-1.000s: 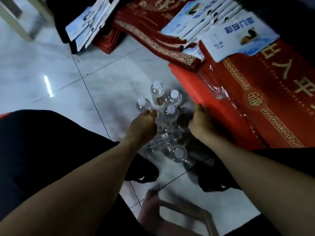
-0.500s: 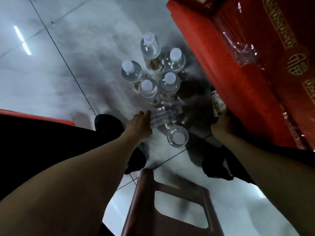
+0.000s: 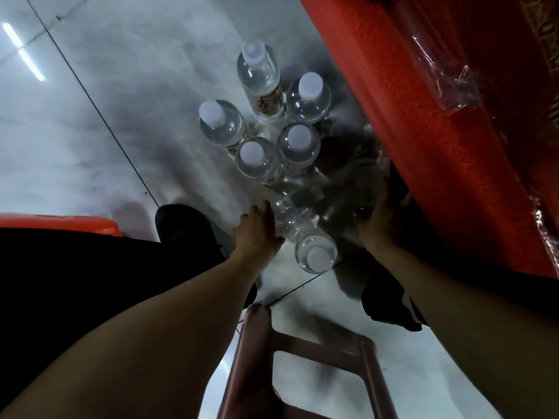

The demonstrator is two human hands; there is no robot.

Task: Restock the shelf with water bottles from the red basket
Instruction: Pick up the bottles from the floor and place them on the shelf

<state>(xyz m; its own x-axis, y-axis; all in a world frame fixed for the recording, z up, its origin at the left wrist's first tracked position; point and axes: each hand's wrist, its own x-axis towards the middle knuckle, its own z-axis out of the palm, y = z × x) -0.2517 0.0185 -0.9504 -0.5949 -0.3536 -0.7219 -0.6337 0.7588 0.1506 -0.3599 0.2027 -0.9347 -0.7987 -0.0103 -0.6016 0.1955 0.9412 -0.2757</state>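
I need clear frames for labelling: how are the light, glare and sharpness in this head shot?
Head view: dim overall; a ceiling-light streak glares on the glossy floor; deep shadow hides the right hand under the red ledge; bottle caps sharp, edges wide-angle warped.

Both bare forearms are reaching fwd and down from the bottom corners. Left hand [image 3: 257,229] is lying palm-down, fingers [image 3: 262,210] stretched fwd and close together, not curled. Right hand [image 3: 381,220] is sitting further right, in shadow, fingers partly hidden; can't tell its grip. Hands are well apart.
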